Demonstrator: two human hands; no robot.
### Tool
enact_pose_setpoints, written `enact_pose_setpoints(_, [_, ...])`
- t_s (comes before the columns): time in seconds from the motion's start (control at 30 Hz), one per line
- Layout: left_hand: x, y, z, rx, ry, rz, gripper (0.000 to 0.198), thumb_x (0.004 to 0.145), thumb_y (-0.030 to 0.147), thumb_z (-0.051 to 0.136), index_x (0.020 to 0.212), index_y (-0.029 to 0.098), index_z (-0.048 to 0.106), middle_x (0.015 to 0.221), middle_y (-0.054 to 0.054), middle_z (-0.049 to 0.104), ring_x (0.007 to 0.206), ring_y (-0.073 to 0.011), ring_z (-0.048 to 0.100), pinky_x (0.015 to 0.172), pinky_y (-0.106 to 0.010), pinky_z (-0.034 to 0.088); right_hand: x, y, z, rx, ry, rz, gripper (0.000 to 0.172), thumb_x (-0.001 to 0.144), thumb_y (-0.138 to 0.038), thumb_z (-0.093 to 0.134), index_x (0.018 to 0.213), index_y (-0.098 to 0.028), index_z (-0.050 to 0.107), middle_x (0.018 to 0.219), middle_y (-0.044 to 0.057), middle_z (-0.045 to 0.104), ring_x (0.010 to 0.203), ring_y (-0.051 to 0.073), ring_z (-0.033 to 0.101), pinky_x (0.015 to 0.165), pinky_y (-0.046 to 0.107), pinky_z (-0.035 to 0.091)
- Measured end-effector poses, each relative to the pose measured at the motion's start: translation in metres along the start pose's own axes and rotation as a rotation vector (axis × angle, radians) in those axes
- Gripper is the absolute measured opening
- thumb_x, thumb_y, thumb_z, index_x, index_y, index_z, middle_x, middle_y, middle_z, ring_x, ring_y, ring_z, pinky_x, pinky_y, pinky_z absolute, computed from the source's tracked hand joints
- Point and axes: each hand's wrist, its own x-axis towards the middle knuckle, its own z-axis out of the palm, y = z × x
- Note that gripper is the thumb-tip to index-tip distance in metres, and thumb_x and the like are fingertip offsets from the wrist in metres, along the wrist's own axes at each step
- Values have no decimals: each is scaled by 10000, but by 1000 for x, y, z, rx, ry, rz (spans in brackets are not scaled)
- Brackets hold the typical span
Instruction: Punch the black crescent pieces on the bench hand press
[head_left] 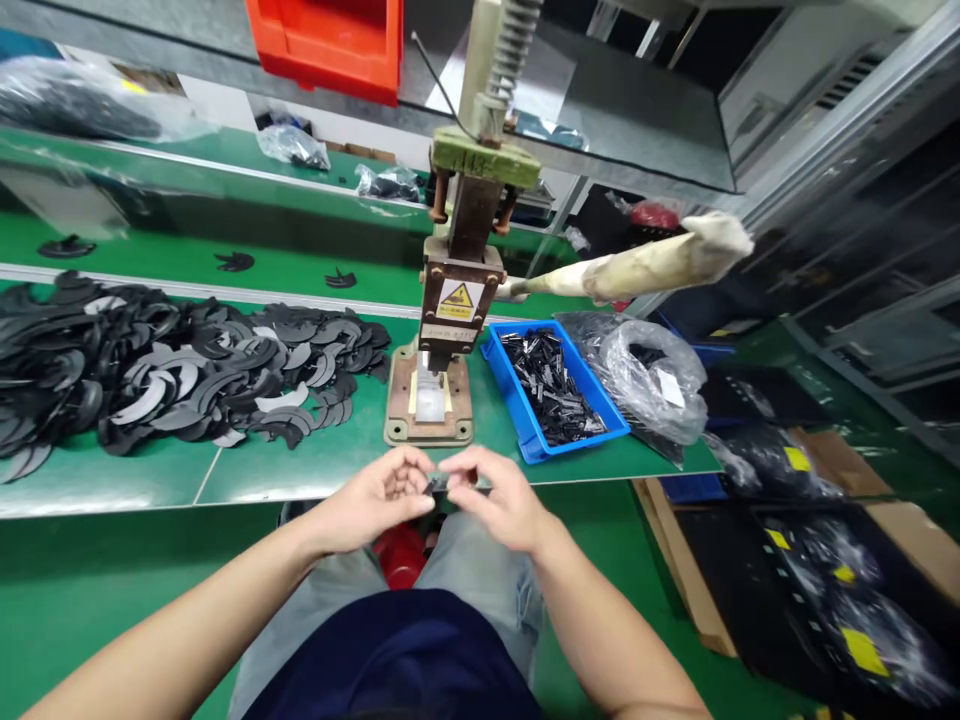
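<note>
Left hand [382,500] curled, thumb and fingertips apparently pinching a small dark part [434,485]; right hand [504,500] bent in from the opposite side, fingertips just beside or on the same part, so cannot tell whether it grips too. Part sits between the hands at the near edge of the bench [300,482]: three o'clock from the left, nine o'clock from the right; left looks marginally nearer. Long axis hard to read, part small and half covered; seems to lie slantwise, near end toward eight, far end toward two, but which end leads cannot be told. Straight out at twelve, apart from the fingers, the base plate [429,432] of a hand press [459,290], pale strip [430,403] on it running twelve to six. Between one and two, blue tray [574,449] of slim black pieces [551,385]; at ten, heaped curved dark pieces [180,370].
</note>
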Motion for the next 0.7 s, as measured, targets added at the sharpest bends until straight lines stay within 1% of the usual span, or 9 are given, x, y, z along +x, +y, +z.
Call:
enact_pose_setpoints(0.07, [19,0,-19,87,132,83,434,867,463,851,1178,225,662,870,12,654,746,-140,648,713,-281,534,14,-7,-27,-55,169,-20,261,1004,-370,665,1235,-254,701,1005,38,727,911,161,685,865,342,582])
enact_pose_setpoints(0.13, [43,1,-41,175,276,179,403,866,504,832,1102,218,675,848,2,674,740,-158,674,727,-303,559,34,-20,-59,-109,426,-102,276,997,-381,674,1249,-267,687,1057,47,700,979,178,679,922,374,585])
enact_pose_setpoints(0.2, [68,5,-62,283,399,248,373,877,535,797,1025,221,663,858,-19,716,769,-186,704,761,-334,581,57,-41,-87,-132,668,-272,354,973,-447,705,1281,-278,662,1122,59,676,1045,199,678,983,414,589])
enact_pose_setpoints(0.27, [90,10,-78,485,464,282,321,910,525,745,1002,227,670,890,-33,747,792,-204,714,774,-348,585,81,-69,-107,-139,777,-464,505,945,-588,703,1343,-288,623,1267,85,654,1179,243,676,1069,473,583])
enact_pose_setpoints(0.37, [113,16,-88,873,413,366,205,971,423,650,1006,232,716,984,-51,768,897,-228,727,865,-371,582,106,-109,-114,-146,682,-623,695,920,-739,641,1425,-267,565,1350,92,633,1291,267,660,1164,509,551])
enact_pose_setpoints(0.43, [120,19,-87,1054,320,436,199,1004,353,584,1009,233,742,1059,-68,773,1003,-245,729,940,-382,574,113,-124,-109,-155,595,-621,621,946,-702,628,1361,-241,596,1248,67,657,1206,222,698,1119,468,579])
enact_pose_setpoints(0.53, [126,19,-83,1183,241,481,257,1038,309,524,1037,231,769,1112,-84,771,1081,-255,721,989,-390,571,117,-127,-104,-109,583,-591,439,982,-596,643,1237,-240,614,1053,-6,649,958,122,714,936,365,625])
enact_pose_setpoints(0.6, [128,17,-82,1215,235,492,269,1041,297,521,1052,224,779,1119,-93,766,1103,-263,714,1018,-405,568,117,-121,-103,-67,591,-608,407,982,-583,654,1183,-231,620,1015,-16,633,865,98,683,863,342,627])
enact_pose_setpoints(0.7, [128,13,-83,1206,232,505,272,1039,273,521,1072,209,783,1135,-100,759,1136,-268,703,1054,-421,560,115,-110,-100,-69,583,-639,337,980,-557,672,991,-223,630,972,5,626,902,144,682,931,426,641])
